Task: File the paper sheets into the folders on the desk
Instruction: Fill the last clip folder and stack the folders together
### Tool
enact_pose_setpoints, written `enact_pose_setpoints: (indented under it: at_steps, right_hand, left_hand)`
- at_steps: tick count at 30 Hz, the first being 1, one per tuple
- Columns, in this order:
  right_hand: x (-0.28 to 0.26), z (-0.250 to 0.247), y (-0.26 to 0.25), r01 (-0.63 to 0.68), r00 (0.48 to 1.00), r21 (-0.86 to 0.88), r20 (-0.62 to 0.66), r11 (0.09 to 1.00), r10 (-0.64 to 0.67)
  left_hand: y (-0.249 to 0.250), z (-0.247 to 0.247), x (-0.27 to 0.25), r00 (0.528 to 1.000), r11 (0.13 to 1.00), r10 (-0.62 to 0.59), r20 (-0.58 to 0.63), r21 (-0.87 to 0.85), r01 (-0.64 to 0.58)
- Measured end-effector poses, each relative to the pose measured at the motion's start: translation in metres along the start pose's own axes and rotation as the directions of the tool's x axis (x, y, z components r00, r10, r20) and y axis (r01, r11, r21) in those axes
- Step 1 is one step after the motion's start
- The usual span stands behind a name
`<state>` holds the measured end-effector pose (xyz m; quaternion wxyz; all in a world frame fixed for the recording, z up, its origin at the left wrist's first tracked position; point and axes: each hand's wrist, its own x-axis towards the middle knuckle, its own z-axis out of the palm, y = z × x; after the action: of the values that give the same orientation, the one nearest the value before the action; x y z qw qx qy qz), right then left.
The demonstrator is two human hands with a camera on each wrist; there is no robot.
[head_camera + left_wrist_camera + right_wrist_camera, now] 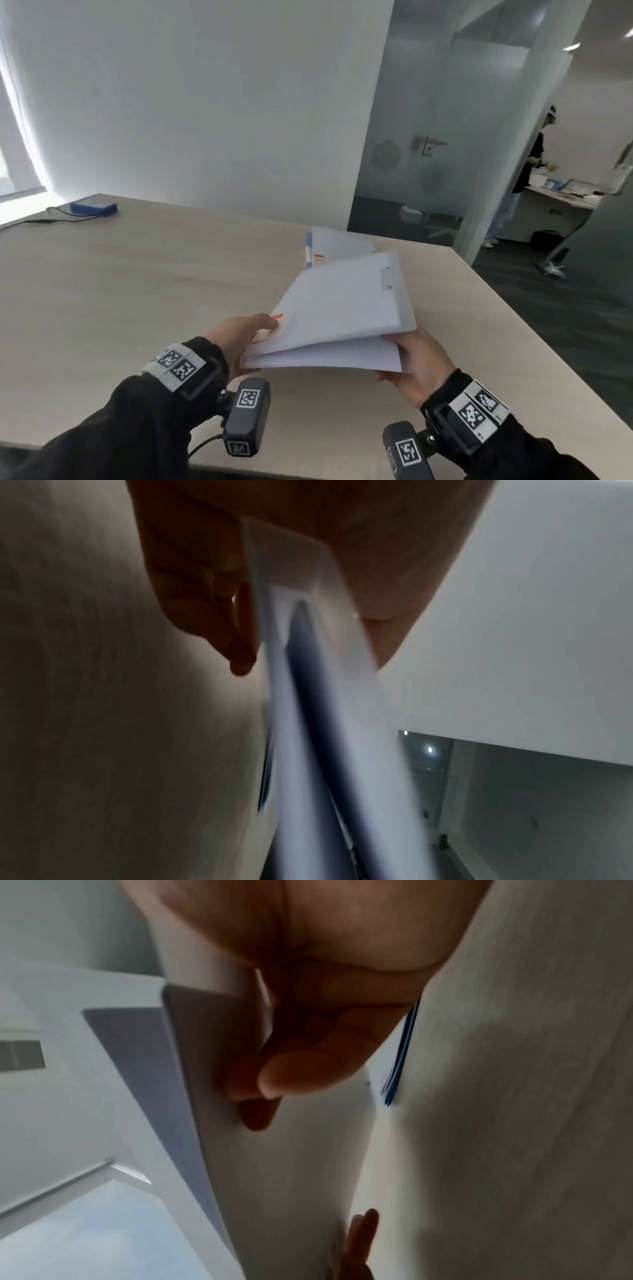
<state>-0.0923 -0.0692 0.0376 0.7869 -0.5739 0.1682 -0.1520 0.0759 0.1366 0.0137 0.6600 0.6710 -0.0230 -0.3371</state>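
A white folder (342,301) with a metal clip (388,278) hangs tilted above the desk, its cover slightly lifted off the white sheets (325,356) inside. My left hand (253,330) pinches its near left corner by a red label (277,317). In the left wrist view the fingers (236,647) lie under the folder (342,723). My right hand (411,353) grips the near right corner, its fingers (274,1080) curled under the folder (291,1177). More folders (337,243), white and blue, lie stacked flat farther back.
The pale wooden desk (154,291) runs wide to the left. At its far left corner sits a blue box (93,206) with a black cable. Its right edge drops to dark carpet. Beyond a glass door, a person (527,171) stands at another desk.
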Motion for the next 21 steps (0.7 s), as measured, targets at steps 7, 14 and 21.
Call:
enact_pose_setpoints:
  at_steps: [7,14,21]
  right_hand:
    - [0.024,-0.033,0.000,-0.007,0.996,-0.053,-0.087,0.999,0.003]
    - [0.074,-0.060,0.006,-0.050,0.980,0.183,-0.181,0.982,0.083]
    - [0.144,-0.087,0.005,0.159,0.944,-0.075,-0.281,0.984,-0.174]
  left_hand:
    - [0.002,0.021,0.024,0.982,0.986,0.147,0.121,-0.093,-0.136]
    - [0.021,0.049,0.069,0.949,0.933,0.306,0.080,-0.223,-0.282]
    - [0.050,0.084,0.148,0.942,0.925,0.336,-0.019,-0.181,-0.334]
